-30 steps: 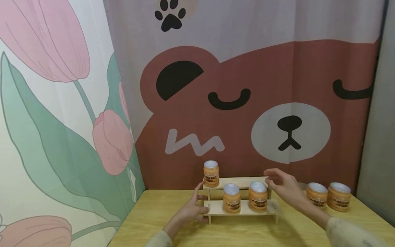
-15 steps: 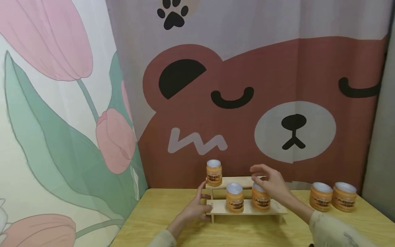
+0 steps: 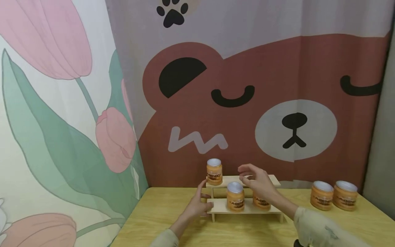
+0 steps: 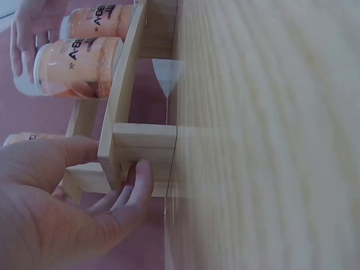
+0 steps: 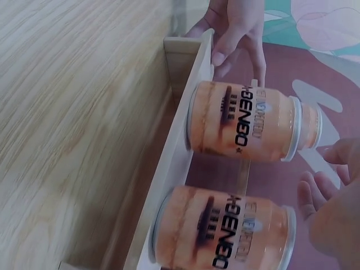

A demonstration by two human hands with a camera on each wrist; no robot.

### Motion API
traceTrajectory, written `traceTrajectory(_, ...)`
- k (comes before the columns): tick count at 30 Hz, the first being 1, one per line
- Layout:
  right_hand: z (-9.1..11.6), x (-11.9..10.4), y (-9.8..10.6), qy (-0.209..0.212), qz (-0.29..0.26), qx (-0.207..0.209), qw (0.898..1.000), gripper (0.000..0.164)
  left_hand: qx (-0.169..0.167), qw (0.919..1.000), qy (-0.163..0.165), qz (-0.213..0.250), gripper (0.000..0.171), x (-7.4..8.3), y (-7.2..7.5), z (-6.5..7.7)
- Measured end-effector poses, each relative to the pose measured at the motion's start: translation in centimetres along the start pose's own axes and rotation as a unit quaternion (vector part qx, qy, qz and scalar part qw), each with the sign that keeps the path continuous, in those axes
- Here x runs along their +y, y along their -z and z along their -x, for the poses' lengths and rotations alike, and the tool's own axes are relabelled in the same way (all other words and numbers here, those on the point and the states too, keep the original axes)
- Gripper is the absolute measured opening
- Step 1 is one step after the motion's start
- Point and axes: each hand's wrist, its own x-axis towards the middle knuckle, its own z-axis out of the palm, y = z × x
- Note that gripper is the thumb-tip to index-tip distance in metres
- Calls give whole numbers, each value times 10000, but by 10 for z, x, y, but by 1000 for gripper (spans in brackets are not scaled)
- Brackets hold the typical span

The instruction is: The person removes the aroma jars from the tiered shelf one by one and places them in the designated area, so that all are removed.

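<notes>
A two-tier wooden stand (image 3: 219,204) has one orange can (image 3: 214,172) at the left of its upper shelf. On its lower shelf are two more cans, a middle can (image 3: 236,198) and a right can (image 3: 261,201), the latter partly covered by my right hand. My left hand (image 3: 195,207) grips the stand's left end; in the left wrist view the thumb lies on the lower shelf's top side and the fingers (image 4: 140,183) curl beneath. My right hand (image 3: 260,182) hovers above the lower cans, holding nothing, its fingers loosely bent.
Two further orange cans, one (image 3: 322,196) beside the other (image 3: 345,196), stand side by side on the table (image 3: 247,233) at the right. Behind rises a curtain (image 3: 191,168) with a bear print, and a tulip-printed cloth (image 3: 74,178) hangs at the left.
My right hand has moved left from the stand's right end to over the lower cans. The left hand keeps its place at the stand, and the cans stay put.
</notes>
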Motion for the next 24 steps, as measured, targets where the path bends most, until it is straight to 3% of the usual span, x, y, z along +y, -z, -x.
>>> traceTrajectory(5, -8, -2, -10, -184, -50, -194, 9996, 31, 330, 9993, 23, -161, 95, 3, -4, 0)
traceTrajectory(11, -15, 0, -18, -559, -152, -308, 9978, 38, 630, 9962, 574, -158, 81, 4, -7, 2)
traceTrajectory(17, -23, -5, -28, -738, -84, -265, 9969, 42, 564, 9942, 913, -29, 56, 2, -8, 5)
traceTrajectory(24, -38, -10, -44, -864, 57, -396, 9955, 63, 386, 9958, 817, 159, 72, 3, -6, 3)
